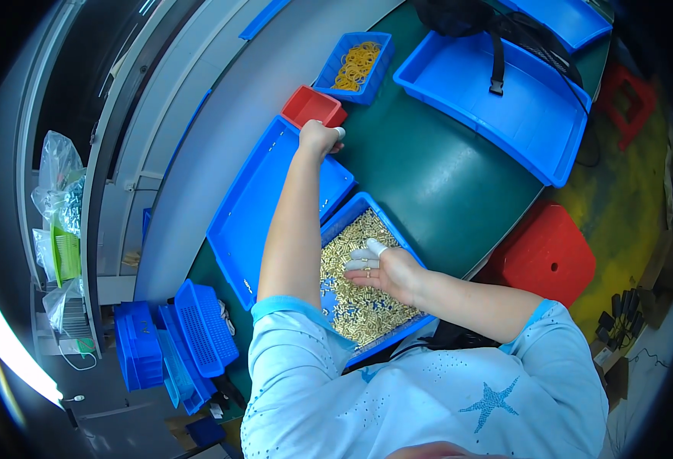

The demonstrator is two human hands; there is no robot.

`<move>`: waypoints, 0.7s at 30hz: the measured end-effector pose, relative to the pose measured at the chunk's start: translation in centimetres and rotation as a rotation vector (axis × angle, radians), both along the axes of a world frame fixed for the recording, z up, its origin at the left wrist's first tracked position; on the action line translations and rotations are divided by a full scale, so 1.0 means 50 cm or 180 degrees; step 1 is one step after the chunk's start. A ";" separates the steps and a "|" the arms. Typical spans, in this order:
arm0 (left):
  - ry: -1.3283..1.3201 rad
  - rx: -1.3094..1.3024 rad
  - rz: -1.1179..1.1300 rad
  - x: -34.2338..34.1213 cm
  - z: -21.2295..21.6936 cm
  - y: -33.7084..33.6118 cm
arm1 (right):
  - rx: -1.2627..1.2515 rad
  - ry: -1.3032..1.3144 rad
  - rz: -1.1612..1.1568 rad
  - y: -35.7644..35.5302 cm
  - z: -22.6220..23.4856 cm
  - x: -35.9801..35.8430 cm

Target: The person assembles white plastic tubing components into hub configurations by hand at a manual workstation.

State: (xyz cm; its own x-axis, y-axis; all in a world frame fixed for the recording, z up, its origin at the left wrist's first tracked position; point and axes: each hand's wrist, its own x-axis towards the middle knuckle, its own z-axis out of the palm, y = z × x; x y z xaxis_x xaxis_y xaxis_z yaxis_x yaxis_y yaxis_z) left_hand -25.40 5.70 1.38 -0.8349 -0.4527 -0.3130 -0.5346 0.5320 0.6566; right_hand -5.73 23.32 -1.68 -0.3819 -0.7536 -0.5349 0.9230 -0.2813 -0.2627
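Against the near rim of a small red bin (310, 104) is my left hand (321, 139), its fingers curled together and partly hidden. What it pinches, if anything, cannot be made out. My right hand (394, 274) is turned palm up over a blue tray (361, 205) filled with small brass cylindrical pieces (367, 314). A few of these pieces rest on its slightly bent fingers, with the thumb stretched above them. White finger cots cover some fingertips on both hands. My left forearm crosses a shallow blue tray (256, 191) holding a few tiny pieces along its edges.
A blue bin (367, 93) of yellow rubber bands stands beyond the red bin. At the far right of the green table (443, 172) lies a big blue tray (497, 103) with a black strap over it. A red stool (543, 252) stands right; blue baskets (203, 325) sit left.
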 end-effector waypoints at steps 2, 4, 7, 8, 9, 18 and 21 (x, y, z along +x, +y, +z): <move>-0.0284 0.0146 -0.0331 0.020 0.002 0.014 | 0.0020 -0.0034 0.0037 -0.002 -0.001 -0.003; -0.0382 0.0328 -0.0699 0.054 -0.007 0.056 | 0.0055 -0.0122 0.0055 0.000 -0.003 -0.002; -0.0729 0.0862 -0.1033 0.123 0.036 0.162 | 0.0093 -0.0087 0.0117 0.003 -0.001 -0.004; -0.0847 0.0906 -0.1075 0.143 0.041 0.193 | -0.0025 -0.0100 0.0122 0.002 -0.006 -0.002; -0.0801 0.1013 -0.1109 0.161 0.038 0.220 | -0.0145 -0.0117 0.0122 0.001 -0.011 -0.001; 0.1318 0.0115 -0.1901 0.130 0.053 0.239 | -0.0023 -0.0005 0.0151 -0.001 -0.005 0.001; 0.1425 -0.0435 -0.2594 0.138 0.001 0.267 | -0.0128 0.0073 0.0110 0.007 -0.004 0.002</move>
